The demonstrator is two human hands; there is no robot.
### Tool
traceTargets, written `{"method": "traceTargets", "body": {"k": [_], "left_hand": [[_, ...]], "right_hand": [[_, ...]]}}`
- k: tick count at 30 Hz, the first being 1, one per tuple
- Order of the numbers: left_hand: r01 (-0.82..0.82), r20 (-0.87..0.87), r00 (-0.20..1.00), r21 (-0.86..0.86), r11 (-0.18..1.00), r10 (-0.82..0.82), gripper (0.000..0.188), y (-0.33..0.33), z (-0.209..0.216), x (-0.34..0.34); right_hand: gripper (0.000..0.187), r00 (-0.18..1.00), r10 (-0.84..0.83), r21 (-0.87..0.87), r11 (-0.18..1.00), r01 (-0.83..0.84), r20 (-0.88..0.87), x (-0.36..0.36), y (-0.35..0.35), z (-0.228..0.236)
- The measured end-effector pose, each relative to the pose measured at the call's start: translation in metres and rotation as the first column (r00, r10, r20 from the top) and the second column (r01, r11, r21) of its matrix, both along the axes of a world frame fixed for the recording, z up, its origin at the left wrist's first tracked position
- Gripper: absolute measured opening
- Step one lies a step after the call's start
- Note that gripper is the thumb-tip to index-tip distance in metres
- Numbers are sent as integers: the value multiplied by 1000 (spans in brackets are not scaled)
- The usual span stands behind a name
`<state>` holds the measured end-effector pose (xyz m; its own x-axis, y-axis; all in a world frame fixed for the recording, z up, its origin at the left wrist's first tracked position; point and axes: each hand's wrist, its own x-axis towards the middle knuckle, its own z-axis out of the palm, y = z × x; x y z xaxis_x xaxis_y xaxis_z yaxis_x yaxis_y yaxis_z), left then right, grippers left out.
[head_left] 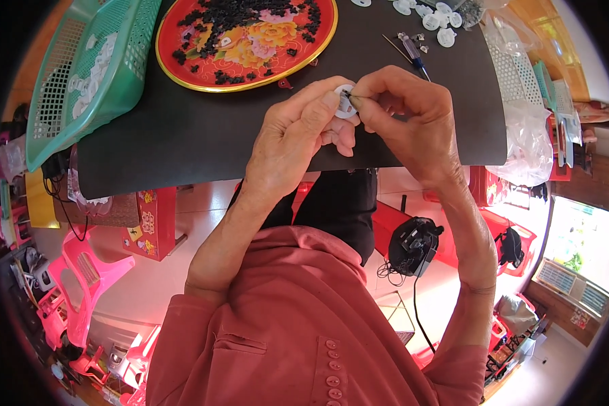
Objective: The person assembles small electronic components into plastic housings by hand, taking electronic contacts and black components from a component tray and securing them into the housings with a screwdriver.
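Observation:
Above the front part of the dark tabletop (183, 145), my left hand (287, 132) grips a round white plastic disc (343, 112) between thumb and fingers, with the other fingers curled beneath it. The thumb and forefinger of my right hand (413, 122) are pinched together at the disc's upper right edge. A small black part (347, 95) shows at those fingertips against the disc; the fingers partly cover it. Beyond my hands lies a red floral tray (250, 84) with a gold rim, strewn with many small black parts (227, 20).
A green plastic basket (132, 71) with white pieces (95, 78) stands at the left. White discs (445, 37) lie at the far right, near a screwdriver (415, 57). Clear plastic bags (526, 142) hang by the table's right edge. A black device (413, 245) with a cable sits below.

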<state>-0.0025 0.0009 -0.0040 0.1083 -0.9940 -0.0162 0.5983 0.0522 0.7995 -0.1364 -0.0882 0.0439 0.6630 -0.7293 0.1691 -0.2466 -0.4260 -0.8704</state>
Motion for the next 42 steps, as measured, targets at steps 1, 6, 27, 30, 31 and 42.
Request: {"method": "traceTargets", "body": {"k": [1,6,27,30,31,42], "left_hand": [[-19,19,1000,-7,1000,19,33,1,-1,-1],[-21,47,999,-11,1000,21,33,0,-1,0],[-36,-26,999,15,999,36,33,0,1,0],[-47,-13,999,11,999,47,32,0,1,-2],[-60,-7,998,13,998,60,32,0,2,-3],[-65,33,997,24,998,64,32,1,2,-3]], "right_hand": [[4,1000,-13,87,996,13,-6,0,1,0],[5,999,-32,247,969,20,43,1,1,2],[24,983,-31,-675,731,-100,-180,-5,14,-7],[29,963,-75,-729,669,-143,-259,-5,21,-4],[31,953,-91,-735,659,-160,-289,-4,23,-4],[36,957,-73,-791,583,-187,-280,0,21,-7]]}}
